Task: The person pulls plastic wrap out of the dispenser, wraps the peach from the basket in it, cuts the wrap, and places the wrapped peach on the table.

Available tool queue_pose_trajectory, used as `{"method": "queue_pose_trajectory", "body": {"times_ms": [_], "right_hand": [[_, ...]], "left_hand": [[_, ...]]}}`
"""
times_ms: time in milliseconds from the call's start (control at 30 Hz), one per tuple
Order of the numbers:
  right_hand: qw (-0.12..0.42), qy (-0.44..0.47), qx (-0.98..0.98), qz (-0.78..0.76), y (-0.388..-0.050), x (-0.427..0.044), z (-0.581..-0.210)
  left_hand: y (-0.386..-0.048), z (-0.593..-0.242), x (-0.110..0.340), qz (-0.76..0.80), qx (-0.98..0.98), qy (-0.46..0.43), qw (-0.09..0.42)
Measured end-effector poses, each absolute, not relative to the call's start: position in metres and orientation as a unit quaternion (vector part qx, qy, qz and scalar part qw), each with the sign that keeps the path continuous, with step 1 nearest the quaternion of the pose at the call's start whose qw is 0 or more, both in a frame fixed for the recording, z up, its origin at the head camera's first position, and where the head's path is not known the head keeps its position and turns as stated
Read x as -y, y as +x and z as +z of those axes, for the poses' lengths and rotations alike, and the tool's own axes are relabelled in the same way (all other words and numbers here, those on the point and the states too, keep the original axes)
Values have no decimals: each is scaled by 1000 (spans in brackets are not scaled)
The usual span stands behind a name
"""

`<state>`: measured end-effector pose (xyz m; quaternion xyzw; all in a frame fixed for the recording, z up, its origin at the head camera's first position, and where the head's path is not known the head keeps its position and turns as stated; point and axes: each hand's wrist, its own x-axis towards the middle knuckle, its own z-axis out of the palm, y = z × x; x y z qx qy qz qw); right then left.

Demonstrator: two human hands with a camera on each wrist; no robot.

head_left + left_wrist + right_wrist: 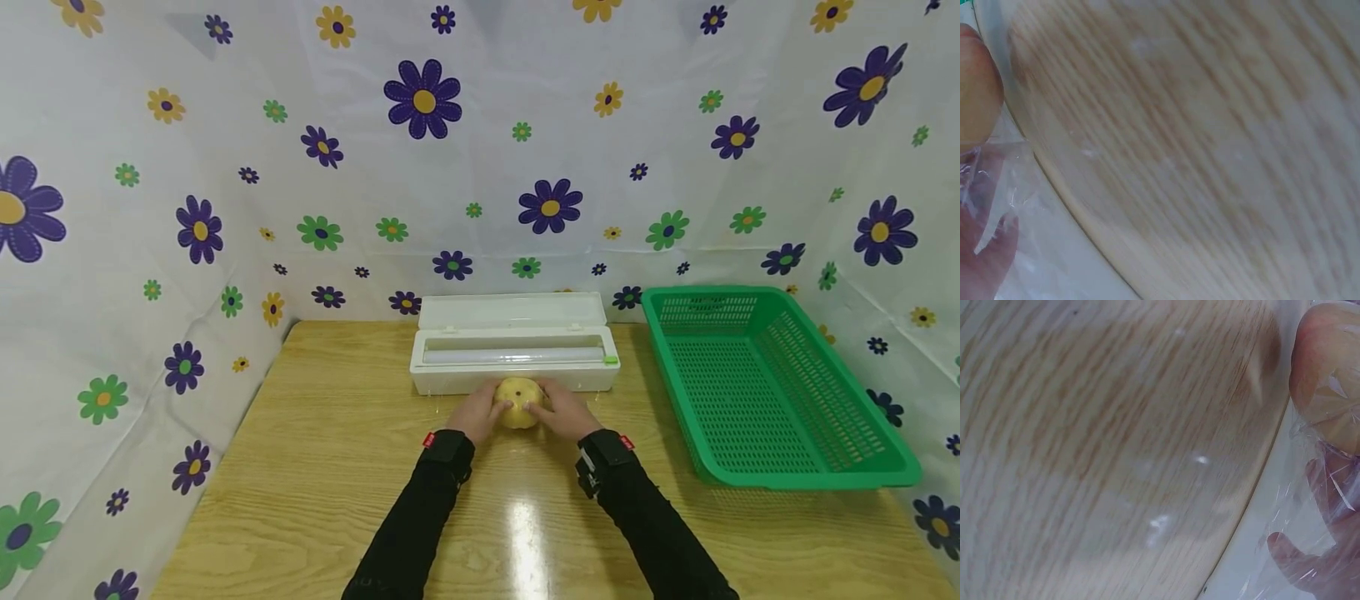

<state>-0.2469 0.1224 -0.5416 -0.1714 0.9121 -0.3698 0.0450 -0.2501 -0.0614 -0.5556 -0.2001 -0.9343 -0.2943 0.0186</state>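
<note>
A round yellow fruit (519,392) with a dark spot on top, apple- or pear-like, sits against the front of a white cling film box (450,382). My left hand (474,414) grips its left side and my right hand (567,412) its right, both thumbs at the near face. Clear cling film (1260,575) shows in the right wrist view, creased over the fruit (1319,375) and in front of fingers (1294,559). Film also crosses the fingers (997,250) in the left wrist view, below the fruit (979,94). The fruit's underside is hidden.
The box's lid (510,311) stands raised, showing the film roll (513,356) and a small green slider (611,360). To the right is a green plastic basket (750,400) on the wooden table (315,467). A flower-print cloth (480,167) hangs behind.
</note>
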Motion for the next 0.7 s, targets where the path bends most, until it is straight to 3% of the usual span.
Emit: {"method": "queue_pose_trajectory", "body": {"times_ms": [700], "right_hand": [[58, -146, -924, -348, -252, -117, -536]], "left_hand": [[-250, -538, 58, -304, 941, -143, -41]]}}
